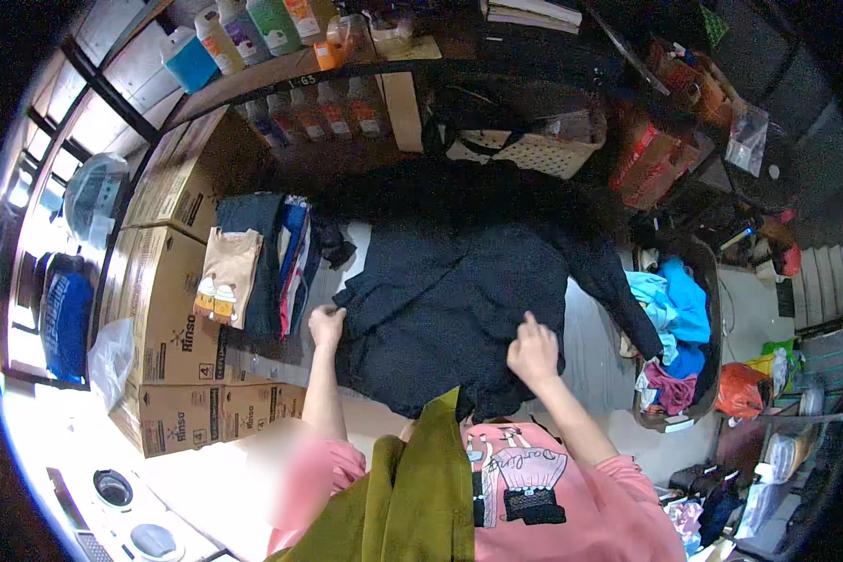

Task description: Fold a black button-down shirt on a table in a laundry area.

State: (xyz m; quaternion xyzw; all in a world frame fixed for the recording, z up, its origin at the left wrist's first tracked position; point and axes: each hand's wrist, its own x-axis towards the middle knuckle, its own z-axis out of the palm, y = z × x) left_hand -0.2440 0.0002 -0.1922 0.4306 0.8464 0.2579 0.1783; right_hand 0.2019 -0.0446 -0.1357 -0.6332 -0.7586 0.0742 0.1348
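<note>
A black long-sleeved garment [449,302] lies spread over the table in front of me. One sleeve [615,295] stretches out to the right, its end reaching the laundry basket. My left hand [328,325] pinches the garment's left edge, by what looks like a cuff. Over the lower right part of the cloth is my right hand [534,351], index finger extended and the other fingers curled. Whether those curled fingers grip any fabric cannot be made out. The garment's upper part is dark and its outline there is hard to see.
Stacked folded clothes [253,267] lie left, beside Rinso cardboard boxes [175,309]. A basket [713,337] of crumpled clothes stands right, near an orange plastic bag [743,390]. Behind are a cream perforated basket [534,151] and a shelf [267,79] with several bottles.
</note>
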